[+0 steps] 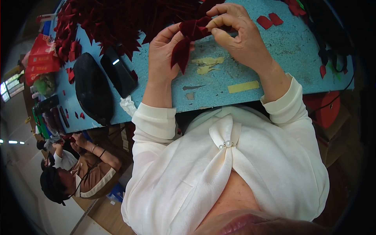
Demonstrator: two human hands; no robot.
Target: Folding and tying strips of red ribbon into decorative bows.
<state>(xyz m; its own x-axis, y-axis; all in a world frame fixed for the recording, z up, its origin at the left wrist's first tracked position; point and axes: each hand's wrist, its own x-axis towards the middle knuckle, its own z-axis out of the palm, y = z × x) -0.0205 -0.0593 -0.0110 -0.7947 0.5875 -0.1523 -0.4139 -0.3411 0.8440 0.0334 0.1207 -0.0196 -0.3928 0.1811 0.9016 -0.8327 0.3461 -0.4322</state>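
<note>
Both grips pinched together on one dark red velvet ribbon piece (192, 39), held just above the far half of the blue tabletop (290, 55): left hand (164, 55) clamped on the lower folds, thumb and fingers closed around the plush cloth; right hand (235, 35) nipping the upper fold between thumb and forefinger, remaining fingers curled. Ribbon soft and napped, bunched at the middle, one pointed tail hanging down toward the tabletop. Beyond the hands, a heap of matching red velvet cut pieces (113, 19), notched at the ends, spread across the far left. Two small flat red scraps (270, 19) lying apart at the right. Tabletop surface rough and speckled, worn in patches, with strips of yellowish tape (243, 86) stuck near the close edge. Left of the hands, a black oval mesh pad (92, 88) and a glossy black rectangular case (117, 72) side by side. Red rectangular cartons (39, 58) with pale labels at the far left edge. Below left, another seated person (82, 172).
</note>
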